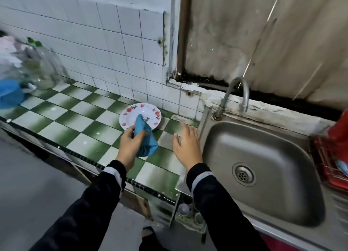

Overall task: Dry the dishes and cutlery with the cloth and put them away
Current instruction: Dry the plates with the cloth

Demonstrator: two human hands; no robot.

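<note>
Nearest the camera, two black sleeves with grey cuffs reach forward over the front edge of the green-and-white checked tile desk (75, 118). Below that edge, on a lower shelf, stand a few small pale cups (183, 209), blurred.

The left hand (130, 145) has its grip closed on a crumpled blue cloth (146, 137), thumb on one side and curled fingers on the other. The cloth's lower folds hang towards the desk. Its upper tip reaches over the near rim and into the well of a round white plate with red flower prints (131, 110). The plate sits flat on the desk, near the tiled back wall.

The right hand (186, 145) holds nothing. Its grip is spread, with the fingers straight and apart and the palm down, just beside the left rim of the stainless steel sink (263, 156). Whether the hand touches the desk cannot be told.

A curved metal tap (235, 94) rises at the back of the sink. A red wire dish rack (331, 160) stands at the sink's right edge.

At the far left of the desk are a clear glass jar (43, 67) and a blue plastic container (10, 94), both blurred. Behind them is the white tiled wall (113, 43).
</note>
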